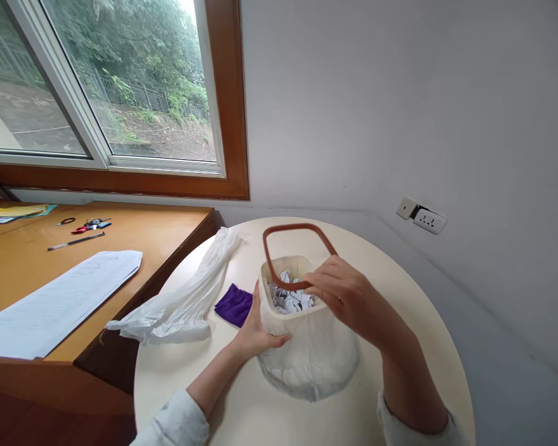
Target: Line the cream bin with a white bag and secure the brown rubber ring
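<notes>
A cream-coloured trash bin [288,316] stands on the round table, with a thin white plastic bag draped over its outside. Crumpled paper scraps [292,301] lie inside it. My left hand [255,331] grips the bin's left side, thumb across the front and fingers along the far side. In my right hand [344,288] is a brown rim ring [266,248], tilted up above the bin's mouth. The ring's lower edge hangs over the opening, and my fingers close on its right side. Left of the bin lies a folded purple cloth [232,305].
A crumpled white plastic bag [181,303] stretches along the left of the round table [400,378]. The wooden desk [158,229] beside it carries paper sheets [65,303], a pen [75,241] and keys [93,224]. A wall with a socket [430,220] rises behind.
</notes>
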`<state>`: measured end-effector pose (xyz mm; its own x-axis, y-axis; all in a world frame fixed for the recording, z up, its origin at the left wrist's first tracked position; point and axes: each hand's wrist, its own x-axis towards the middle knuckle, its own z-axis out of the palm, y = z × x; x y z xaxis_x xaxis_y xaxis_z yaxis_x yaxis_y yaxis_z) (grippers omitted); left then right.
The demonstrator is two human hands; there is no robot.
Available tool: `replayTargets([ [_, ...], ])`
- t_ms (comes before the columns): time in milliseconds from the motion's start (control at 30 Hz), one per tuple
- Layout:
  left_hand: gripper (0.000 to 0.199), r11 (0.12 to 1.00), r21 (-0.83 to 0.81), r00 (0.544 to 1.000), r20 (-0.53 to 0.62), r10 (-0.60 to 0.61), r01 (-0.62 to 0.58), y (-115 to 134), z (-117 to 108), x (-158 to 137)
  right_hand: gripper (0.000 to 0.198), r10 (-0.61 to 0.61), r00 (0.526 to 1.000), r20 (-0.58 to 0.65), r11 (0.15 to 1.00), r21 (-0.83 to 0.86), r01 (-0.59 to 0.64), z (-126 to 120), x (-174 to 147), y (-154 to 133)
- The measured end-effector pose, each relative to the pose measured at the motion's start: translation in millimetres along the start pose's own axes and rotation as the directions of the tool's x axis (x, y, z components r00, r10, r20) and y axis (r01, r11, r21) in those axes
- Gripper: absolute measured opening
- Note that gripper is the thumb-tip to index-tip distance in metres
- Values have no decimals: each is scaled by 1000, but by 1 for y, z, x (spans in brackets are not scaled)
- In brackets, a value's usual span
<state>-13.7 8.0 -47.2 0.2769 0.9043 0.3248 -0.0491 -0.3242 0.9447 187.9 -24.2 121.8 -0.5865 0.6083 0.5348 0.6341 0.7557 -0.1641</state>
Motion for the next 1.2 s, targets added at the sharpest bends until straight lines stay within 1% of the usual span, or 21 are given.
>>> replayTargets([
  [100, 123, 998, 67, 1000, 5, 6, -6, -1, 0, 0, 19, 89, 982, -169, 995, -21, -94, 2, -6, 32],
  [133, 123, 997, 75, 1000, 10, 2, -3, -1, -1, 0, 18, 144, 962, -233, 987, -31, -155, 6, -9, 46],
  [200, 123, 997, 80, 1000, 9, -3, 2, -1, -1, -1, 17, 280, 917, -284, 952, -44, -304, 16, -16, 75],
  [233, 123, 997, 79, 1000, 3, -5, 4, -1, 0, 0, 18, 345, 892, -292, 924, -62, -377, 23, -21, 90],
  [300, 123, 998, 64, 1000, -8, -10, 10, -2, 0, 0, 22, 461, 825, -325, 850, -105, -517, 38, -31, 118],
  [333, 122, 999, 52, 1000, -10, -14, 15, -1, 1, 0, 23, 515, 795, -322, 811, -116, -573, 47, -37, 131],
  [400, 122, 999, 37, 1000, -7, -22, 23, -1, 1, 1, 24, 622, 735, -269, 737, -115, -666, 63, -48, 151],
  [467, 122, 998, 48, 999, -1, -34, 34, 0, 1, 2, 26, 667, 699, -257, 697, -115, -707, 78, -58, 166],
  [533, 123, 996, 74, 999, -1, -42, 41, 0, 1, 2, 28, 696, 675, -243, 670, -116, -733, 92, -66, 175],
  [633, 124, 994, 89, 998, -9, -55, 56, 0, 0, 2, 30, 721, 659, -212, 651, -119, -750, 110, -74, 182],
  [833, 123, 992, 87, 995, 3, -97, 97, 2, 1, 1, 28, 726, 666, -174, 654, -125, -746, 135, -83, 186],
  [967, 123, 993, 76, 996, 8, -91, 90, 1, 1, 2, 28, 726, 669, -162, 659, -114, -743, 143, -88, 186],
  [1100, 123, 994, 85, 997, -1, -73, 73, -2, 0, 2, 28, 734, 662, -149, 657, -87, -749, 146, -94, 187],
  [1200, 122, 993, 94, 998, -12, -66, 67, -2, -1, 2, 28, 733, 667, -136, 666, -57, -744, 148, -98, 186],
])
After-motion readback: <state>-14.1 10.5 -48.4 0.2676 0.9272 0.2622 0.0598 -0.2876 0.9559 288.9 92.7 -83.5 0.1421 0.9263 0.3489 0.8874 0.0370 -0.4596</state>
